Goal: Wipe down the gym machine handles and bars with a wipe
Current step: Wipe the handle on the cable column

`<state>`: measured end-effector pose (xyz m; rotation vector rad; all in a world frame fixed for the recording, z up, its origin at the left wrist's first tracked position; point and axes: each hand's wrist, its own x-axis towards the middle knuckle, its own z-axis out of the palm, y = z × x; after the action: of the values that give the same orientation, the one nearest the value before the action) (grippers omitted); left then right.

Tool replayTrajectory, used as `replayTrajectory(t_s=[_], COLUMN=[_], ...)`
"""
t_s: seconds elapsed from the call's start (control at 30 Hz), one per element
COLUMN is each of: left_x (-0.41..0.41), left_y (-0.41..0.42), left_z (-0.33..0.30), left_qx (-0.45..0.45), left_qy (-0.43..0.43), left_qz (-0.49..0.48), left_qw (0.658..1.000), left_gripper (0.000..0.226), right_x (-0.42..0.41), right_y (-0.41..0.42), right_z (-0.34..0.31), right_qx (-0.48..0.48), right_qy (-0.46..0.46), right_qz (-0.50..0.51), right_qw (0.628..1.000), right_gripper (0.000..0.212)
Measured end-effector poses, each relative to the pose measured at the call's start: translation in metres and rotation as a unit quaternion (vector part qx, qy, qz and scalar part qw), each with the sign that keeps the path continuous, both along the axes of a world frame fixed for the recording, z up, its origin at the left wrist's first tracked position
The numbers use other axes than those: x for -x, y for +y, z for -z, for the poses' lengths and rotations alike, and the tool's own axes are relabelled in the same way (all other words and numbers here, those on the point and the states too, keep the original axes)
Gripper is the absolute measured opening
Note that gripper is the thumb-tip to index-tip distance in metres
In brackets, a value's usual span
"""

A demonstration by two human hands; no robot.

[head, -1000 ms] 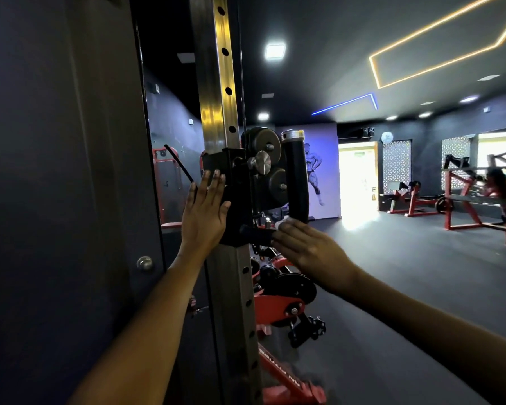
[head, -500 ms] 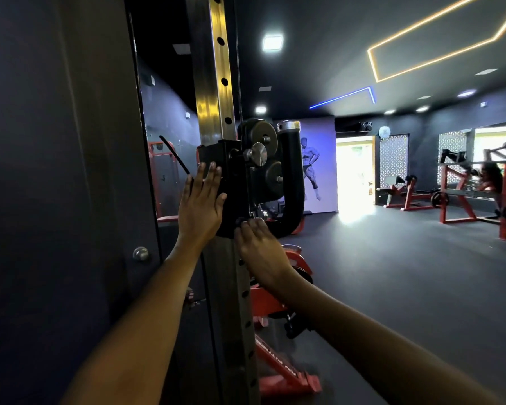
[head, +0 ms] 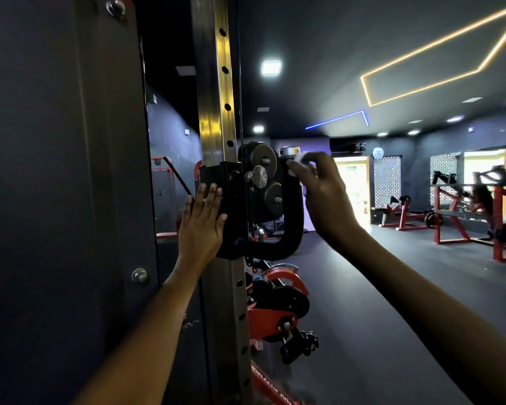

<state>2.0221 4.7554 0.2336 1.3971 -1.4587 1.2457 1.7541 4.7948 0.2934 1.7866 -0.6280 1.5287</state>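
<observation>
R hand wipes top of black handle; L hand braces carriage.

R fingers (head: 300, 171) curl round a white wipe (head: 301, 159), pinching it vs the top of the black curved handle (head: 294, 217), just below its silver cap (head: 287, 151). R hand (head: 324, 197) sits right of the handle, arm running to near right. L hand (head: 200, 226) lies flat w/ fingers straight, palm pressed on the black carriage (head: 216, 176) clamped on the steel upright w/ holes (head: 216, 83). Black pulley discs (head: 265, 162) sit btwn upright & handle. Left: dark panel w/ bolts (head: 56, 200). Below the handle: red & black machine parts (head: 278, 305). Far right: red gym frames (head: 465, 217) on dark floor (head: 392, 287), bright doorway (head: 351, 188) beyond, LED lines on ceiling (head: 421, 77).
</observation>
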Motion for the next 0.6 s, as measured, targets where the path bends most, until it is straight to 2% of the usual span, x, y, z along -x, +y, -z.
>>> replayTrajectory(t_s=[0.1, 0.23, 0.3, 0.4, 0.47, 0.53, 0.6], left_x=[-0.002, -0.003, -0.003, -0.001, 0.000, -0.001, -0.002], left_y=[-0.001, -0.002, 0.000, 0.002, 0.003, 0.003, 0.003], left_z=[0.000, 0.000, 0.000, -0.001, -0.001, -0.001, -0.001], left_qx=[0.000, -0.004, -0.011, -0.017, -0.022, -0.025, -0.030], left_qy=[-0.006, -0.013, -0.012, -0.004, -0.007, -0.007, -0.005], left_qz=[0.002, -0.006, -0.010, -0.009, -0.013, -0.016, -0.010], left_qw=[1.000, 1.000, 1.000, 1.000, 1.000, 1.000, 0.999], left_gripper=[0.056, 0.057, 0.057, 0.055, 0.056, 0.056, 0.057], right_x=[-0.015, -0.017, -0.015, -0.016, -0.014, -0.013, -0.018], right_y=[0.001, 0.007, 0.010, 0.018, 0.024, 0.027, 0.030], right_z=[-0.008, 0.060, 0.092, 0.098, 0.080, 0.061, 0.057], right_qx=[0.028, -0.008, -0.034, -0.063, -0.057, -0.078, -0.087], right_qy=[0.021, 0.071, 0.135, 0.225, 0.169, 0.095, 0.098], right_qz=[0.012, 0.014, 0.016, -0.002, -0.023, -0.003, 0.043], right_qw=[0.999, 0.997, 0.990, 0.972, 0.984, 0.992, 0.991], right_gripper=[0.025, 0.023, 0.025, 0.029, 0.027, 0.027, 0.024])
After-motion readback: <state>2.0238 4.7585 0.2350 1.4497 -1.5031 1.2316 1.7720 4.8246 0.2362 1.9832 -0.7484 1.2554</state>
